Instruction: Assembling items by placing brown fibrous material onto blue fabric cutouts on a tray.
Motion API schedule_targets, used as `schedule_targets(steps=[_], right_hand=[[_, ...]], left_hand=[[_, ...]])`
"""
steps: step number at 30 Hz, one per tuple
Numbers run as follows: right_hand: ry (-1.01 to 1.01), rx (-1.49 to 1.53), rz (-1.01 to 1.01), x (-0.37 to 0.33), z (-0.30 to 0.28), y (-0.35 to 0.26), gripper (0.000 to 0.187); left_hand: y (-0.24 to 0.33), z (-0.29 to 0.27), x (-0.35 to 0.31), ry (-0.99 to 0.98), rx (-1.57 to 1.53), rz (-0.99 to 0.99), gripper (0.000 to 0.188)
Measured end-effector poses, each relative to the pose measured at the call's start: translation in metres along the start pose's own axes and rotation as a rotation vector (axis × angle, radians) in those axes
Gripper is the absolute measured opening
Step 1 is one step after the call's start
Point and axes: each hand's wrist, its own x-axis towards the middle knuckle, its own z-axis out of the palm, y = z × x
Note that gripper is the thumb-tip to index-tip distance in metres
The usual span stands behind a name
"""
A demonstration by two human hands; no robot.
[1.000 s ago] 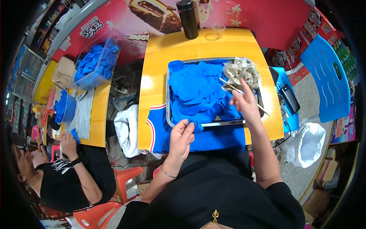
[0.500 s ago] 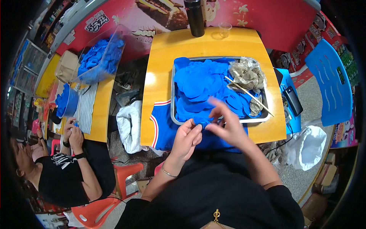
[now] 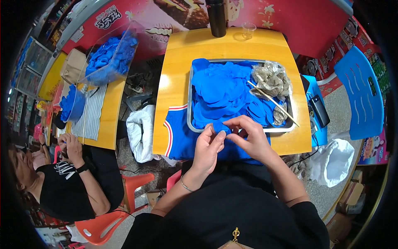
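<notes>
Both my hands meet above the near edge of a metal tray (image 3: 190, 103). My left hand (image 3: 207, 150) pinches a small blue fabric piece (image 3: 220, 127) between thumb and fingers. My right hand (image 3: 251, 139) has its fingertips closed on the right side of the same piece. In the tray lies a heap of round blue fabric pieces (image 3: 219, 85). A crumpled clear plastic bag with brownish contents (image 3: 270, 79) sits at its right end. Across that side rests a thin wooden stick (image 3: 273, 103). Under my hands and the tray's near edge spreads a blue garment (image 3: 182, 139) with red-and-white trim.
On the yellow table (image 3: 174, 62) stand a black bottle (image 3: 216, 18) and a clear cup (image 3: 248, 30). A blue chair (image 3: 360, 93) and a white sack (image 3: 333, 162) are to the right. At left, a co-worker (image 3: 70, 186) sits by a clear bin (image 3: 110, 58) of blue fabric.
My right hand, earlier lifted with its fingers apart, has come down and closed on the blue piece. The co-worker's hands have shifted left and down.
</notes>
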Motion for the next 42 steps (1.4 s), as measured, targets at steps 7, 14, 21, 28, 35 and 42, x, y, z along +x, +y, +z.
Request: schedule_targets(steps=[7,14,21,28,35,42], right_hand=[[0.077,-0.012,-0.059,0.000,0.002,0.011,0.029],[0.102,0.066,0.032,-0.003,-0.002,0.012,0.017],[0.067,0.021,0.026,-0.001,-0.005,0.011,0.018],[0.062,-0.008,-0.036,0.006,-0.004,0.013,0.022],[0.030,0.014,-0.002,0.008,0.001,0.014,0.026],[-0.008,-0.025,-0.020,0.004,-0.003,0.010,0.026]], left_hand=[[-0.001,0.003,-0.003,-0.078,-0.014,-0.021,0.014],[-0.006,-0.006,-0.002,-0.156,-0.204,0.005,0.010],[-0.003,-0.009,-0.003,-0.195,-0.618,-0.249,0.011],[0.005,-0.010,-0.002,-0.238,-0.025,-0.149,0.019],[-0.007,-0.020,-0.005,-0.243,-0.531,-0.259,0.023],[-0.002,-0.003,-0.005,-0.114,-0.430,-0.271,0.022]])
